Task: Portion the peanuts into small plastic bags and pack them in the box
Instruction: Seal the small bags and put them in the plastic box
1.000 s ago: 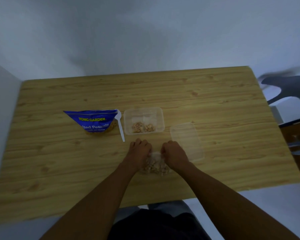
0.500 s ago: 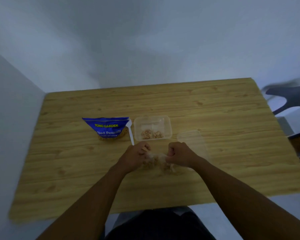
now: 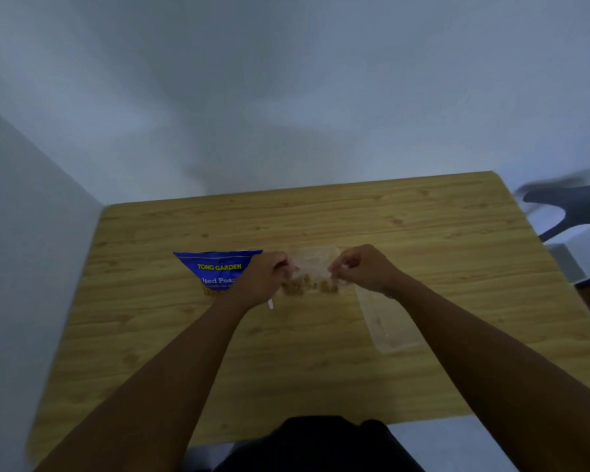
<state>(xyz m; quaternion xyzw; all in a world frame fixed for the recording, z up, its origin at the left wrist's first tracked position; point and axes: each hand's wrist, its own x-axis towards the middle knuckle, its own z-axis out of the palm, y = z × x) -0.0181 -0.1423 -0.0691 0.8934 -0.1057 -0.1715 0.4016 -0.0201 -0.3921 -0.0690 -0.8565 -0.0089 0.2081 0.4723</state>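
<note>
A small clear plastic bag [image 3: 312,279] with peanuts in its bottom hangs between my hands, lifted above the table. My left hand [image 3: 263,281] pinches its left top corner and my right hand [image 3: 363,270] pinches its right top corner. The clear plastic box [image 3: 315,255] lies right behind the bag, mostly hidden by it. A blue Tong Garden peanut pouch [image 3: 215,270] lies to the left, partly behind my left hand. The tip of a white plastic spoon [image 3: 270,304] shows under my left wrist.
The box's clear lid [image 3: 389,327] lies on the wooden table [image 3: 321,352] under my right forearm. A wall runs along the table's left edge. A dark chair [image 3: 573,206] stands off the right side.
Both hands have lifted the bag of peanuts off the table and carried it forward over the box. The view has tilted up, so the table sits lower in the picture.
</note>
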